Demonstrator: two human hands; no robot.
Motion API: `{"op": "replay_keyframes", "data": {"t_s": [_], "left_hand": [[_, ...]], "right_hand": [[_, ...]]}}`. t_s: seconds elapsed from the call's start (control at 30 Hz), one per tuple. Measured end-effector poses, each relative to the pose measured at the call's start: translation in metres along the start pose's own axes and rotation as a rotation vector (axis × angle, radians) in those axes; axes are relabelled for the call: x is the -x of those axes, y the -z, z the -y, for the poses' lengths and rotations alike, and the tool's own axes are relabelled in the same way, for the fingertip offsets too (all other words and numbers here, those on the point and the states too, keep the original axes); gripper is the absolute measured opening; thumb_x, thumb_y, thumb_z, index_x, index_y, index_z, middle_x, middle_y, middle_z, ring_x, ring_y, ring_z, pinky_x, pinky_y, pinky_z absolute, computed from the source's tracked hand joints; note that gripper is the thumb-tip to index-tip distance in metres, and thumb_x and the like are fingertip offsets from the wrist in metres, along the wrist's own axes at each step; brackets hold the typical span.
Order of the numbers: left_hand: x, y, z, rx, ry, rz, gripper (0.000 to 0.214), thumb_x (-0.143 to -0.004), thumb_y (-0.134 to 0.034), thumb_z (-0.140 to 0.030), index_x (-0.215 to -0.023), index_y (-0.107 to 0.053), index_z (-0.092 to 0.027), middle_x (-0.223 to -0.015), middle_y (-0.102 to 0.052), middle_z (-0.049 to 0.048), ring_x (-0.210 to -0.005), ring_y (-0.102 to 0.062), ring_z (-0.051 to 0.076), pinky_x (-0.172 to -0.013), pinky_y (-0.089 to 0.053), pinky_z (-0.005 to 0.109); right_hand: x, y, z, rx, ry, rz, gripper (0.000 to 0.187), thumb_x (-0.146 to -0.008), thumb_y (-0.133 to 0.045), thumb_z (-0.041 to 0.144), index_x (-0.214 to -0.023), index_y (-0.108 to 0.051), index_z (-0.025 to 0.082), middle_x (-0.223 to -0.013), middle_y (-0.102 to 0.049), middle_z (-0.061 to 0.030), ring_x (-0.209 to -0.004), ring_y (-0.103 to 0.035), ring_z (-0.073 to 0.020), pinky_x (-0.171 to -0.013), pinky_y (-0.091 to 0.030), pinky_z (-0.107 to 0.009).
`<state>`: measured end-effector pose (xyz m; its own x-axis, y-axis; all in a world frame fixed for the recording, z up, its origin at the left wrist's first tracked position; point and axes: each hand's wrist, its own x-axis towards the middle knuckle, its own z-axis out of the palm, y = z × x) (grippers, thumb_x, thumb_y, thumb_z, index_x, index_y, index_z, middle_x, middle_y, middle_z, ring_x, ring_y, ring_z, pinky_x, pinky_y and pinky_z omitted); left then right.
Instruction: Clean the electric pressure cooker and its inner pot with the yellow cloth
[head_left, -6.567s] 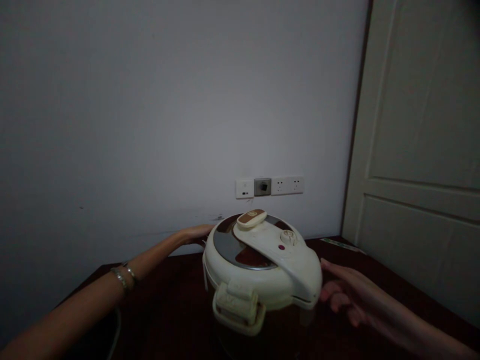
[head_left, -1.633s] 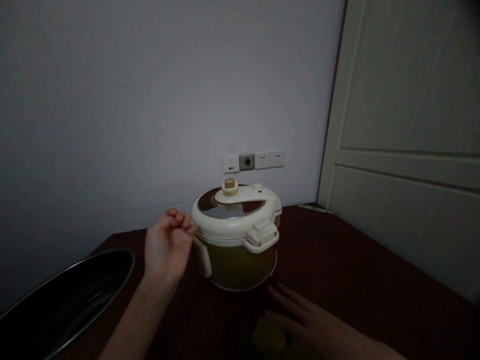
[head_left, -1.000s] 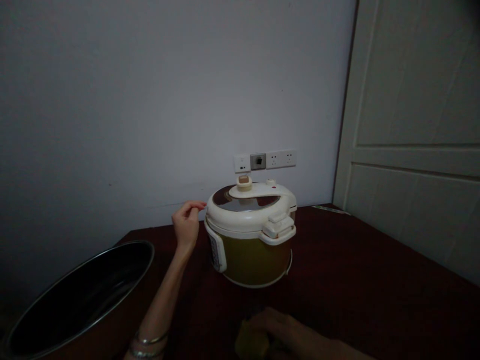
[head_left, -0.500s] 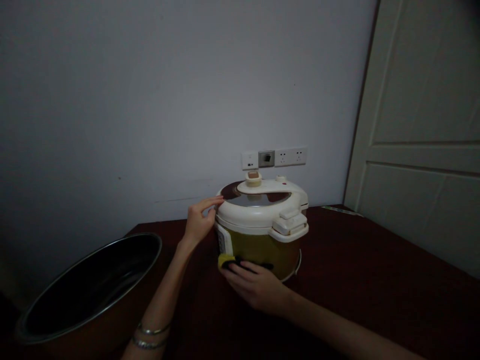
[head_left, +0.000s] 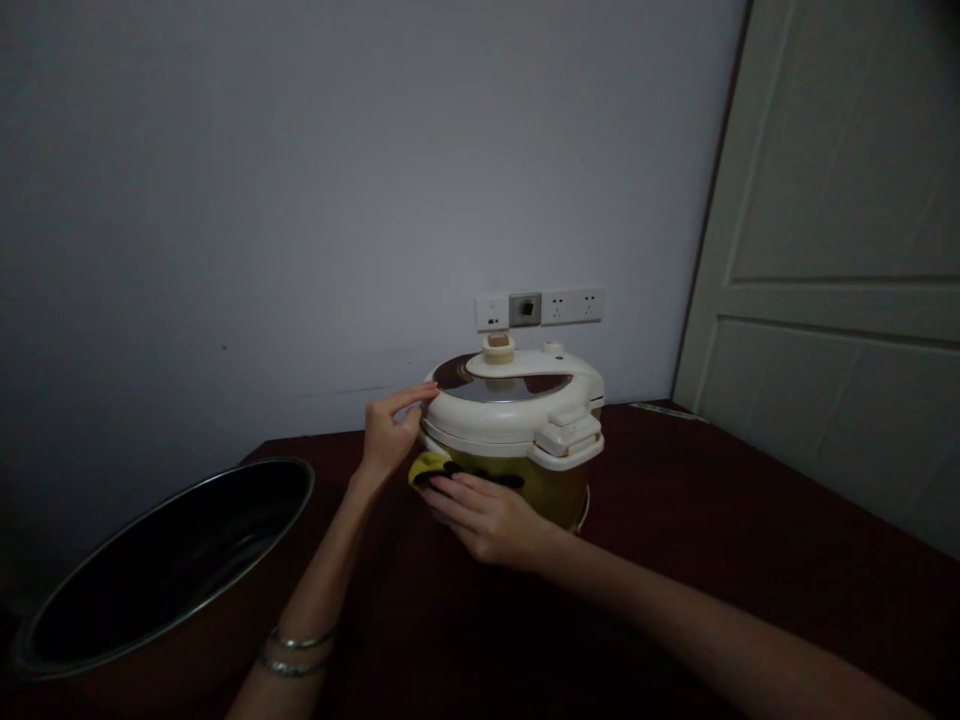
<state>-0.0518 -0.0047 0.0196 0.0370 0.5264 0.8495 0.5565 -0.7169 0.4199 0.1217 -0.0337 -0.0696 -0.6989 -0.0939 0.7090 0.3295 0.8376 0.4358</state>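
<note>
Your right hand, clamped on the yellow sponge, is now sliding along the cooker toward your left hand, which is resting open-fingered against the lid.

A large dark metal basin sits at the left end of a dark red-brown table. Behind stands a plain pale wall with a row of sockets low on it. A panelled pale door fills the right side, and a thin light strip lies on the table near its foot.
</note>
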Motion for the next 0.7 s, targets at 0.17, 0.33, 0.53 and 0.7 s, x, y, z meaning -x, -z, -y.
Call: {"op": "replay_keyframes", "data": {"t_s": [0.17,0.33,0.53,0.7], "left_hand": [[0.0,-0.001,-0.001,0.001,0.02,-0.001,0.037,-0.067,-0.043,-0.008,-0.085,-0.073,-0.018,-0.099,-0.071,0.0039,-0.097,-0.065,0.018,-0.095,-0.047,0.035],[0.001,-0.002,-0.002,0.024,0.028,-0.021,0.036,-0.067,-0.044,-0.008,-0.085,-0.073,-0.018,-0.098,-0.072,0.0041,-0.097,-0.066,0.018,-0.095,-0.048,0.036],[0.002,-0.003,-0.001,0.015,0.025,-0.04,0.038,-0.066,-0.043,-0.007,-0.085,-0.074,-0.019,-0.097,-0.072,0.0032,-0.097,-0.066,0.018,-0.095,-0.048,0.036],[0.002,-0.005,-0.001,0.005,0.037,-0.052,0.038,-0.067,-0.043,-0.007,-0.085,-0.074,-0.02,-0.098,-0.072,0.0022,-0.097,-0.065,0.017,-0.095,-0.048,0.035]], "right_hand": [[0.07,-0.016,0.018,-0.307,0.077,0.33,0.036,-0.092,-0.038,0.019,-0.121,-0.056,0.007,-0.122,-0.061,-0.0102,-0.12,-0.049,-0.0119,-0.107,-0.035,-0.025],[0.104,0.027,-0.009,-0.409,0.068,0.374,0.034,-0.094,-0.037,0.02,-0.122,-0.056,0.012,-0.124,-0.059,-0.0067,-0.122,-0.047,-0.0086,-0.108,-0.031,-0.023],[0.085,0.048,-0.028,-0.204,0.008,0.072,0.03,-0.093,-0.042,0.012,-0.117,-0.058,0.013,-0.123,-0.06,-0.0049,-0.134,-0.029,-0.0129,-0.112,-0.028,-0.034],[0.075,0.015,0.0,-0.279,0.006,0.132,0.031,-0.095,-0.038,0.016,-0.12,-0.057,0.012,-0.124,-0.059,-0.0064,-0.128,-0.04,-0.0109,-0.109,-0.032,-0.029]]}}
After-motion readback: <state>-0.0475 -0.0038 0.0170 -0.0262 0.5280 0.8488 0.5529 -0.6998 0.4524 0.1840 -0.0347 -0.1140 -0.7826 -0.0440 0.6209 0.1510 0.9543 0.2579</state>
